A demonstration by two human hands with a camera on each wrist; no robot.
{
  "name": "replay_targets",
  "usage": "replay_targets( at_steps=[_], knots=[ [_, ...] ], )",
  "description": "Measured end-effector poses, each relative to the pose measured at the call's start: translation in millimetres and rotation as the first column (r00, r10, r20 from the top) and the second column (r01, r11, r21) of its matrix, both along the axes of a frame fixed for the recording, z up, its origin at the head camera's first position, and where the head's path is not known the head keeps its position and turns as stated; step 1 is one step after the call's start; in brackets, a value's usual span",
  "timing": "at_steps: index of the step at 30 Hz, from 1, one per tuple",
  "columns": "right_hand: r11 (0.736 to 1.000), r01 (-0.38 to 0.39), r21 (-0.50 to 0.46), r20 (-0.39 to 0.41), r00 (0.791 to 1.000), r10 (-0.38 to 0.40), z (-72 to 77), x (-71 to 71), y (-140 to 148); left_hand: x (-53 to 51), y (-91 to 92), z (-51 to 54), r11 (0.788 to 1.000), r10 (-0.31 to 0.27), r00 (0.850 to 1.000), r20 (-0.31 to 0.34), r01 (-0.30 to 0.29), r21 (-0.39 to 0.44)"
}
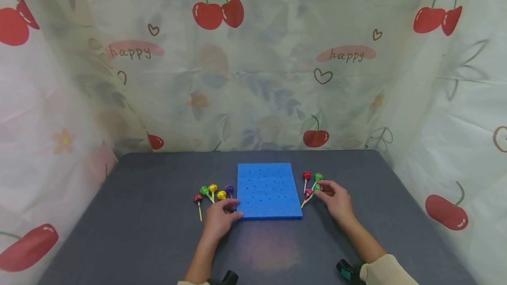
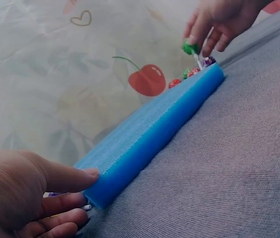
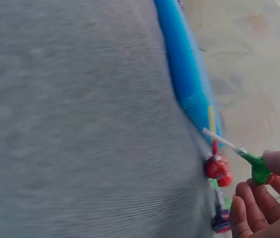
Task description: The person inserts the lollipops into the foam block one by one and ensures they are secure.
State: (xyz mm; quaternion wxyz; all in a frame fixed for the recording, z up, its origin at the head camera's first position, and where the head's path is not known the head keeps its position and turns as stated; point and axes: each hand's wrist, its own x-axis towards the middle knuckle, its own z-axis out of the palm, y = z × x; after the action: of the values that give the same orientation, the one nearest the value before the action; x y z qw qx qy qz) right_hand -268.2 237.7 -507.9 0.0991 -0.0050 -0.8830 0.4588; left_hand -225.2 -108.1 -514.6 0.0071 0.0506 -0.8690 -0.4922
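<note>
Sleeve (image 1: 390,272) nearest; left hand (image 1: 218,221), fingers loose, touches board (image 1: 269,208); right hand (image 1: 337,201) pinches green lollipop (image 3: 260,172), likely light, hard, best held by its head.

This is a curtained booth (image 1: 269,56) — in a home or studio, one cannot tell. Pale sheets (image 1: 435,153) printed with cherries (image 1: 207,16), hearts (image 1: 323,76) and flowers (image 1: 198,101) (and the word "happy" (image 1: 136,51), twice) hang behind and on both sides of a grey, cloth-topped bench (image 1: 158,232).

1. Blue board (image 1: 268,191): matt, foam-like, pitted with small holes
2. Green lollipop (image 3: 259,171): glossy wrapping, smooth stick (image 3: 221,140)
3. Counter (image 1: 150,232): cloth-covered, matt, finely ribbed
4. Printed backdrop (image 1: 269,56): thin, creased, faintly glossy sheeting
</note>
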Motion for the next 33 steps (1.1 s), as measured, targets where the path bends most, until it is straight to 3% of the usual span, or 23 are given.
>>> replay_targets(
  at_steps=[16,33],
  knots=[
    [0.996,-0.013,-0.091,-0.044,0.999,0.009,44.3,-23.2,-15.0,0.0,-1.5,-2.2,1.000,0.010,1.000,0.015,-0.010,0.016],
    [0.994,-0.072,-0.088,-0.138,0.989,0.059,57.3,-52.1,-45.0,0.2,0.0,-2.0,1.000,0.006,1.000,0.008,-0.006,0.020]
  ],
)
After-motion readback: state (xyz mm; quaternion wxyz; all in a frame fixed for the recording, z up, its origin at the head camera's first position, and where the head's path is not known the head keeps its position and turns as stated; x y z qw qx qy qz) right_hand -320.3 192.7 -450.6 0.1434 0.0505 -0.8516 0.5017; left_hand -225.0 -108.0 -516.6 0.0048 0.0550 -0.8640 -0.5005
